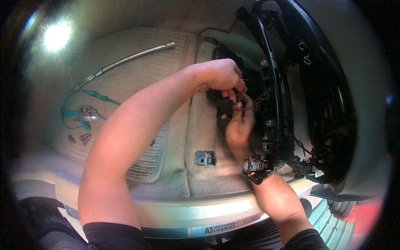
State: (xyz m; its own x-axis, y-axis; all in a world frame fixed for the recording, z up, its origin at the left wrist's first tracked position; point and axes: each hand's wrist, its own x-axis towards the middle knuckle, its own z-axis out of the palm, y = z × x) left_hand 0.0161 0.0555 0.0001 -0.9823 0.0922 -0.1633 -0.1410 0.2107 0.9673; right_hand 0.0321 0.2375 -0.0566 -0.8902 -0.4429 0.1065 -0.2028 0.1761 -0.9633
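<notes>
Both my hands meet over the dark wiring beneath a tipped car seat. My left hand (pixel 225 75) reaches in from the left, its fingers curled in a pinch. What lies between those fingertips is hidden. Just below it, my right hand (pixel 241 118) is closed around a small black wiring connector (pixel 238 97), with thin brown wires (pixel 243 108) running across the fingers. Beside the right fingers sits a larger black connector block (pixel 225 106); whether it is held too, I cannot tell. My right forearm passes under a metal bracket (pixel 254 166) of the seat frame.
The black seat frame (pixel 273 79) stands at right. On the ribbed mat (pixel 146 175) lie a long metal extension bar (pixel 133 56), a ratchet (pixel 89 114), a teal-corded tool (pixel 98 96) and several bolts (pixel 85 138). A floor bracket (pixel 203 159) sits near the door sill (pixel 175 212). Bright light shines upper left.
</notes>
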